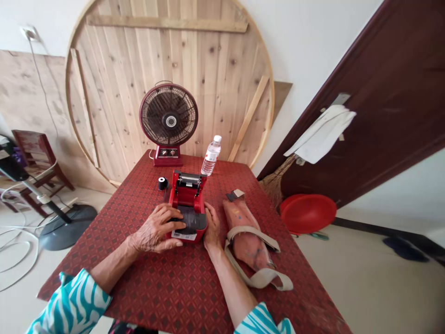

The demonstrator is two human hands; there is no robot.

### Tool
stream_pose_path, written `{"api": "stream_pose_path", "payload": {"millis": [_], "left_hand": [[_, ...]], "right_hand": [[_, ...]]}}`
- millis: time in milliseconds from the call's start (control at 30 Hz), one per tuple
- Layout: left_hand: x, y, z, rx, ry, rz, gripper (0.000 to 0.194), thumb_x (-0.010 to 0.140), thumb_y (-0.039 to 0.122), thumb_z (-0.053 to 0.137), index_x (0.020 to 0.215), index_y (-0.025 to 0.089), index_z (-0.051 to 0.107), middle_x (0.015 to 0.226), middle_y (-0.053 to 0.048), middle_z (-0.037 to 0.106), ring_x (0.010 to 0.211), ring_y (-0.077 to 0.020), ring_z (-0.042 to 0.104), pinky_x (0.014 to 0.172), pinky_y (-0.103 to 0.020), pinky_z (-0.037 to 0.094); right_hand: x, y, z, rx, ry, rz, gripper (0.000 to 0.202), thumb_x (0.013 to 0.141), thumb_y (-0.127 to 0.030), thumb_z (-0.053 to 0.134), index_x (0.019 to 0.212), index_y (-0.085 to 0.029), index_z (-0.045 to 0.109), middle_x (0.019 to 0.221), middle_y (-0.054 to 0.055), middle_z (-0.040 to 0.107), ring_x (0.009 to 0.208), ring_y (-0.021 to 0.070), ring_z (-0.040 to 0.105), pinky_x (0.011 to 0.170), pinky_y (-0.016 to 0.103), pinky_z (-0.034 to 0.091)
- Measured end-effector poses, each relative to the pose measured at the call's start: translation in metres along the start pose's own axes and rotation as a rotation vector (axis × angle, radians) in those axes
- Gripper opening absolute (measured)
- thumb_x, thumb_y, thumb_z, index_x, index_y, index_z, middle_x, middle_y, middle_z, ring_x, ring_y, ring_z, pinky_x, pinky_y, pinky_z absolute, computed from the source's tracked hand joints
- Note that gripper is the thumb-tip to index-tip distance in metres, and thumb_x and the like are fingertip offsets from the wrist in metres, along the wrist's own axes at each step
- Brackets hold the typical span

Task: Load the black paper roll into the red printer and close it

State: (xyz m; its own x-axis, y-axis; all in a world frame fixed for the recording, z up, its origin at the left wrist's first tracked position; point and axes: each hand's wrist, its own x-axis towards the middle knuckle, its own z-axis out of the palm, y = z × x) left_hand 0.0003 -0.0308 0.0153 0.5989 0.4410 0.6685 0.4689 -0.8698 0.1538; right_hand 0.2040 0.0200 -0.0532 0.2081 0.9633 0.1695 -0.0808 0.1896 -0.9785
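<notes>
A red and black label printer (187, 199) stands on the table, its lid tipped up and back. My left hand (162, 227) lies over its front left part, fingers spread on a black film-like strip (190, 220) and thumb by the front face. Against the printer's right side, my right hand (212, 227) is curled and steadies it; part of its grip is hidden. A small black roll with a white core (162, 183) stands just left of the printer.
On the patterned red table (167, 287) are a fan (169, 116) at the back, a water bottle (211, 156) and, at right, a worn reddish pouch (241, 215) with a pale strap (259, 278). A red basin (308, 213) sits on the floor right of the table.
</notes>
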Motion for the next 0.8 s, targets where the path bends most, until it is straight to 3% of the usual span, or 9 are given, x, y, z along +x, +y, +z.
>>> {"api": "stream_pose_path", "payload": {"millis": [167, 267, 400, 533, 800], "left_hand": [[-0.004, 0.002, 0.002, 0.007, -0.014, -0.014, 0.04, 0.087, 0.047, 0.055, 0.115, 0.019, 0.057, 0.111, -0.012, 0.06, 0.112, -0.0255, 0.053, 0.1, -0.047, 0.036], [-0.006, 0.001, 0.002, 0.015, -0.01, -0.007, 0.041, 0.087, 0.048, 0.055, 0.116, 0.019, 0.057, 0.111, -0.012, 0.061, 0.112, -0.0254, 0.053, 0.102, -0.047, 0.034], [-0.007, 0.001, 0.003, 0.029, -0.009, -0.012, 0.042, 0.087, 0.049, 0.054, 0.116, 0.019, 0.058, 0.112, -0.013, 0.061, 0.112, -0.0257, 0.053, 0.102, -0.047, 0.035], [-0.006, 0.002, 0.003, 0.048, 0.007, -0.019, 0.042, 0.085, 0.05, 0.055, 0.114, 0.02, 0.06, 0.119, -0.013, 0.059, 0.119, -0.028, 0.049, 0.103, -0.049, 0.034], [-0.008, 0.003, 0.003, 0.051, 0.061, -0.063, 0.039, 0.082, 0.051, 0.059, 0.109, 0.024, 0.066, 0.149, -0.013, 0.032, 0.139, -0.0375, 0.02, 0.107, -0.057, 0.026]], "right_hand": [[0.033, -0.044, 0.003, -0.056, 0.026, -0.206, 0.043, 0.088, -0.047, 0.042, 0.119, -0.02, 0.057, 0.126, 0.01, 0.061, 0.115, 0.0221, 0.057, 0.099, 0.043, 0.042], [0.06, -0.076, 0.014, -0.133, -0.082, -0.371, 0.039, 0.088, -0.043, 0.045, 0.119, -0.023, 0.057, 0.129, 0.007, 0.059, 0.121, 0.0208, 0.053, 0.105, 0.043, 0.038], [0.074, -0.101, 0.025, -0.214, -0.165, -0.379, 0.036, 0.089, -0.042, 0.044, 0.114, -0.022, 0.062, 0.119, 0.006, 0.066, 0.116, 0.0234, 0.057, 0.102, 0.045, 0.041], [0.052, -0.102, 0.019, -0.26, -0.135, -0.421, 0.036, 0.092, -0.041, 0.041, 0.114, -0.021, 0.06, 0.111, 0.007, 0.069, 0.109, 0.0214, 0.061, 0.099, 0.042, 0.044], [-0.012, -0.068, -0.011, -0.388, -0.162, -0.537, 0.033, 0.096, -0.032, 0.036, 0.119, -0.022, 0.057, 0.11, 0.008, 0.067, 0.102, 0.0186, 0.063, 0.092, 0.038, 0.05]]}}
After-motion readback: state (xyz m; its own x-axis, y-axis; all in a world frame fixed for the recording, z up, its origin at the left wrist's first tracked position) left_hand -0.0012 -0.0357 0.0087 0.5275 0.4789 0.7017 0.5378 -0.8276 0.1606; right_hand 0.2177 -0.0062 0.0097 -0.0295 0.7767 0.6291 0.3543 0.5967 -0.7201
